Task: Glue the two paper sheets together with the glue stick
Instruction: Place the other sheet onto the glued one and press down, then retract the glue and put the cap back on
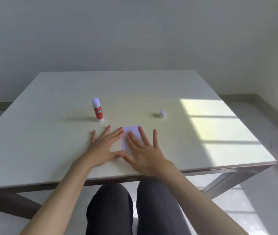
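Observation:
A small white paper [133,131] lies flat on the white table [50,141] near the front edge; I cannot tell whether it is one sheet or two stacked. My right hand [145,150] rests flat on it with fingers spread, covering its lower right part. My left hand [104,146] lies flat on the table beside it, fingers spread, fingertips touching the paper's left edge. The thumbs of both hands meet below the paper. A red and white glue stick [98,110] stands upright and uncapped behind my left hand. Its white cap [162,114] stands apart to the right.
A bright patch of sunlight [219,128] falls on the right side of the table. The table's front edge [135,175] runs just below my wrists, with my knees under it. A grey wall stands behind the table.

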